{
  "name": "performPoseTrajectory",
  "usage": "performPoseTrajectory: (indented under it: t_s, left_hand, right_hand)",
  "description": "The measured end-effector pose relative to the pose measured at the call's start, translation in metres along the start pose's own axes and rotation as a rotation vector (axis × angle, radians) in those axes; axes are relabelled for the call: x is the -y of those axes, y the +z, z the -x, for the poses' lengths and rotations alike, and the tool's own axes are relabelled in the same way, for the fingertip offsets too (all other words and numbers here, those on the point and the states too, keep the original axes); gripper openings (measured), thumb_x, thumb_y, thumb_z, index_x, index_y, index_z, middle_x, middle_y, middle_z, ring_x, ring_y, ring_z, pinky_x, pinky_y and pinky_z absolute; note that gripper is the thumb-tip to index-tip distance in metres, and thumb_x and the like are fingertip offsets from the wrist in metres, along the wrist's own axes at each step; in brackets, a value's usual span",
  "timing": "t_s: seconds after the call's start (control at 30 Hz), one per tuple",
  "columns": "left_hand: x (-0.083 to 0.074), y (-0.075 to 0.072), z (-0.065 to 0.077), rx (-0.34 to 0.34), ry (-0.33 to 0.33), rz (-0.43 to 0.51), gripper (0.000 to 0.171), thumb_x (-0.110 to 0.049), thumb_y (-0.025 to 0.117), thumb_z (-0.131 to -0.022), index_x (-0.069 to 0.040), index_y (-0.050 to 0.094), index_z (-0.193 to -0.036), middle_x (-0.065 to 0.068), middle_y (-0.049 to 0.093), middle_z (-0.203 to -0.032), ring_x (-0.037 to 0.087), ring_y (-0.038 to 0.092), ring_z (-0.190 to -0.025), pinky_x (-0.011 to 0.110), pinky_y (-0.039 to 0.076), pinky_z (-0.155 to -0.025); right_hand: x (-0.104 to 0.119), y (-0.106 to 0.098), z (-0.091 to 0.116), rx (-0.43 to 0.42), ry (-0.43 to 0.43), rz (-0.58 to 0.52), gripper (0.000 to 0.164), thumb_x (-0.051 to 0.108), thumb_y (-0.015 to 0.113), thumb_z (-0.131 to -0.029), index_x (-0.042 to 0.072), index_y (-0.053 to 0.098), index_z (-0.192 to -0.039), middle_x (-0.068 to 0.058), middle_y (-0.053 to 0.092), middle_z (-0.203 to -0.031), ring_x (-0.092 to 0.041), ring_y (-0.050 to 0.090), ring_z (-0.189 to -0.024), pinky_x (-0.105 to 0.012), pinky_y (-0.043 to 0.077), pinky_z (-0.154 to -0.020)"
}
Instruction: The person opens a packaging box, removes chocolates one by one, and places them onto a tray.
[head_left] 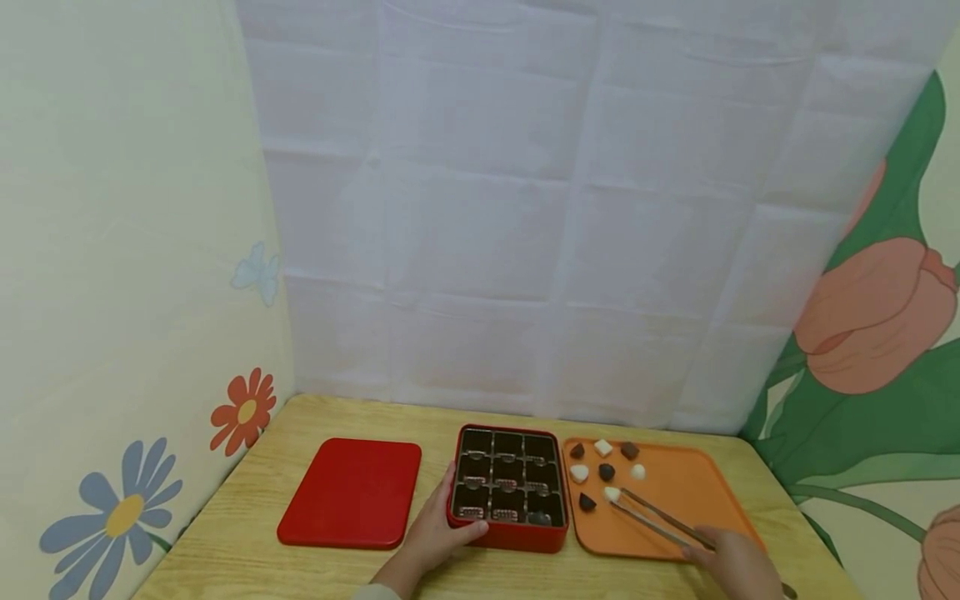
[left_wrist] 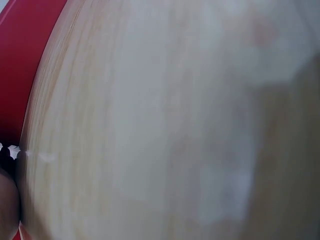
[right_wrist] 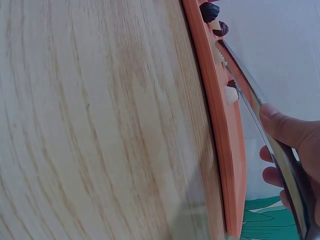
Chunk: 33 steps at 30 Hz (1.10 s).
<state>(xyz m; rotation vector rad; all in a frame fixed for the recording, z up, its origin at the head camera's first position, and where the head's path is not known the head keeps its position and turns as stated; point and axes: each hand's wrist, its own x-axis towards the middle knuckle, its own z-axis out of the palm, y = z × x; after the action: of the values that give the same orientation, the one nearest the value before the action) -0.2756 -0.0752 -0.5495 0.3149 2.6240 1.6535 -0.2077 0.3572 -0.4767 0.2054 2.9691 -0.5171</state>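
My left hand (head_left: 438, 527) holds the left side of a red box (head_left: 525, 537), its thumb over the near left corner. Inside the box is a dark divided insert, with a dark piece (head_left: 540, 518) in the near right compartment. My right hand (head_left: 738, 562) grips metal tongs (head_left: 663, 522), which slant left over an orange tray (head_left: 675, 475). The tong tips are right at a small white chocolate (head_left: 612, 494). In the right wrist view, the thumb (right_wrist: 285, 125) presses one arm of the tongs, fingers curled on the other side.
Several dark and white chocolates, among them a white heart-shaped one (head_left: 579, 473) and a dark one (head_left: 587, 502), lie on the tray's left part. A red lid (head_left: 352, 493) lies flat left of the box. A white cloth (head_left: 480, 208) hangs behind the wooden table (head_left: 225, 542).
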Motion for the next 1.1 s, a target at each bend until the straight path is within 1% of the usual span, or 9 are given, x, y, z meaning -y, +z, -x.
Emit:
performPoseTrajectory:
  t_s: [0.23,0.33,0.47,0.57,0.73,0.87,0.97,1.1]
  left_hand:
    - [0.001,0.0,0.0,0.001,0.016,0.008,0.113,-0.044,0.083,-0.076,-0.018,0.011,-0.16,0.021,0.028,-0.159,0.047,0.03,-0.143,0.068,0.035,-0.104]
    - [0.002,0.001,-0.001,0.003,0.016,0.017,0.114,-0.044,0.083,-0.075,-0.019,0.011,-0.16,0.022,0.028,-0.159,0.047,0.029,-0.143,0.069,0.035,-0.104]
    - [0.002,0.001,-0.001,0.006,0.006,0.026,0.114,-0.046,0.083,-0.075,-0.02,0.011,-0.16,0.02,0.027,-0.16,0.046,0.028,-0.144,0.068,0.034,-0.105]
    - [0.003,0.002,-0.002,0.004,-0.002,0.018,0.114,-0.047,0.083,-0.075,-0.021,0.011,-0.16,0.02,0.027,-0.16,0.046,0.028,-0.144,0.068,0.034,-0.105]
    - [0.004,0.002,-0.002,0.0,0.016,0.019,0.114,-0.045,0.083,-0.074,-0.02,0.011,-0.159,0.022,0.031,-0.157,0.046,0.032,-0.142,0.068,0.035,-0.105]
    - [0.003,0.001,-0.001,-0.003,0.033,0.025,0.114,-0.042,0.084,-0.075,-0.018,0.012,-0.159,0.023,0.033,-0.156,0.046,0.034,-0.141,0.067,0.035,-0.105]
    - [0.002,0.0,-0.001,0.003,0.025,0.035,0.114,-0.043,0.083,-0.075,-0.019,0.011,-0.159,0.022,0.031,-0.157,0.046,0.033,-0.142,0.067,0.035,-0.106]
    - [0.001,0.0,0.0,0.011,0.015,0.05,0.113,-0.044,0.083,-0.075,-0.021,0.011,-0.16,0.021,0.03,-0.158,0.045,0.032,-0.142,0.067,0.035,-0.105]
  right_hand:
    - [0.002,-0.001,0.001,0.005,0.01,0.003,0.074,0.06,0.07,-0.078,-0.002,0.068,-0.118,-0.018,0.072,-0.107,-0.034,0.068,-0.094,-0.048,0.055,-0.076]
    - [0.003,-0.003,0.001,0.007,0.009,0.001,0.077,0.062,0.069,-0.077,-0.002,0.067,-0.12,-0.017,0.072,-0.108,-0.034,0.068,-0.093,-0.048,0.054,-0.075]
    - [0.007,-0.006,0.002,-0.012,-0.007,0.003,0.076,0.063,0.068,-0.077,0.0,0.068,-0.12,-0.016,0.072,-0.108,-0.034,0.068,-0.093,-0.049,0.054,-0.075]
    - [0.013,-0.009,0.004,-0.035,-0.022,0.007,0.072,0.06,0.069,-0.079,0.0,0.068,-0.119,-0.016,0.072,-0.109,-0.035,0.068,-0.095,-0.05,0.054,-0.077]
    - [0.024,-0.015,0.006,-0.061,-0.055,0.018,0.067,0.055,0.071,-0.08,0.0,0.069,-0.119,-0.016,0.073,-0.109,-0.035,0.069,-0.095,-0.05,0.055,-0.077]
    - [0.035,-0.02,0.008,-0.063,-0.067,0.015,0.066,0.054,0.073,-0.079,0.002,0.07,-0.119,-0.013,0.073,-0.106,-0.031,0.07,-0.089,-0.047,0.055,-0.073]
    - [0.043,-0.023,0.008,-0.054,-0.086,-0.007,0.066,0.054,0.073,-0.077,0.003,0.07,-0.119,-0.012,0.074,-0.105,-0.026,0.07,-0.085,-0.045,0.055,-0.069]
    - [0.055,-0.028,0.009,-0.032,-0.103,-0.045,0.061,0.05,0.075,-0.076,0.007,0.071,-0.119,-0.008,0.074,-0.104,-0.02,0.07,-0.081,-0.041,0.055,-0.068]
